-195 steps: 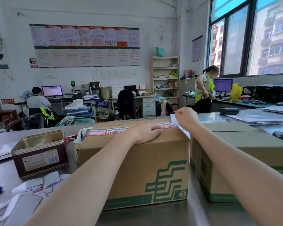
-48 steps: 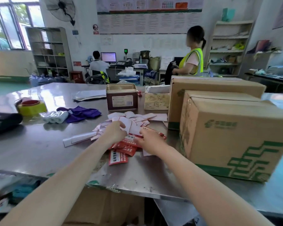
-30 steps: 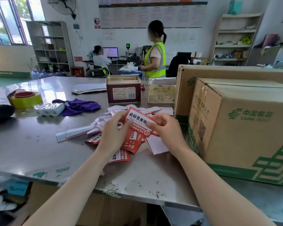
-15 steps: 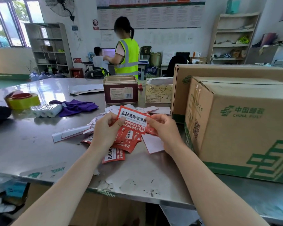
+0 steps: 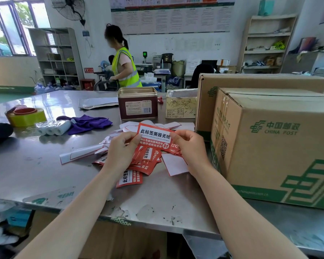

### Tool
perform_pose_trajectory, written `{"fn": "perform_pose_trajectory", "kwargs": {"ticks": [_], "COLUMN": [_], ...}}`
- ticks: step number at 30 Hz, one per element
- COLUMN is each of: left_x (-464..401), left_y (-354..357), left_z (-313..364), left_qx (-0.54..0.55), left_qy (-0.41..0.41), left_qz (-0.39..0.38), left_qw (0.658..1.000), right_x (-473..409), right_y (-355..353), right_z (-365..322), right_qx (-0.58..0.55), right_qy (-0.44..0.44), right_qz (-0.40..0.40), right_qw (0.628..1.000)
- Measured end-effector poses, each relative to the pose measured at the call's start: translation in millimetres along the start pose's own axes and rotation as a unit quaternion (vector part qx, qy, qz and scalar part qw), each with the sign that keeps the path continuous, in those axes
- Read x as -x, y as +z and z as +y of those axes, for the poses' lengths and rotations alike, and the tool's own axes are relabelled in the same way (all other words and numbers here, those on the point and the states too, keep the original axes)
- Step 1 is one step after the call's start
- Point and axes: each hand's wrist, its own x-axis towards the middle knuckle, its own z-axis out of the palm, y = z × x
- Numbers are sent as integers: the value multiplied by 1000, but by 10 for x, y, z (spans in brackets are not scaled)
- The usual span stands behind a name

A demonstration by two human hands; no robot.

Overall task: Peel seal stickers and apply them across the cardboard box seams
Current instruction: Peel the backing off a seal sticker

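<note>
Here the seal sticker [image 5: 154, 135], red with a white band of black characters, is held up off the metal table [image 5: 36, 165] by both ends, above the loose pile of stickers [image 5: 146, 161]. The left hand [image 5: 123, 150] pinches its left edge between thumb and curled fingers, and the right hand [image 5: 190, 146] pinches the right edge likewise; holding it taut like this probably serves to start a corner lifting from the backing (whether any has lifted yet I cannot tell). White backing slips [image 5: 174, 164] lie scattered around the pile. Just to the right stands the cardboard box [image 5: 281, 146], its top seam within easy reach. Farther out on the table sit a brown tin [image 5: 137, 105], a purple cloth [image 5: 86, 123], white paper rolls [image 5: 53, 127] and a yellow tape roll [image 5: 26, 116]. Beyond, a person in a yellow vest [image 5: 126, 69] stands among shelves and desks.
</note>
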Motion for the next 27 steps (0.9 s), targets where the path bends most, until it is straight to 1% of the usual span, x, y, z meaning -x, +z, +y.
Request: {"fn": "perform_pose_trajectory", "kwargs": {"ticks": [8,14,16,19,23,25,27], "left_x": [20,40,44,51,51,47,48], "left_y": [-6,-22,-27,-25,-28,-26,-15], "left_z": [43,87,98,106,109,82,56], "left_qx": [71,124,132,127,122,84,19], "left_qy": [-44,-74,-81,-80,-79,-63,-31], "left_qz": [16,22,16,9,6,-5,-33], "left_qw": [996,989,988,989,989,994,999], "right_x": [-5,49,56,43,34,29,29], "right_y": [1,24,23,11,22,13,2], "right_z": [16,-15,-24,-23,-7,0,20], "right_qx": [11,12,7,12,26,49,106], "right_qy": [0,14,14,12,4,-10,-58], "right_qz": [5,-42,-40,-23,-20,-16,-8], "right_qw": [1000,999,999,1000,999,999,993]}}
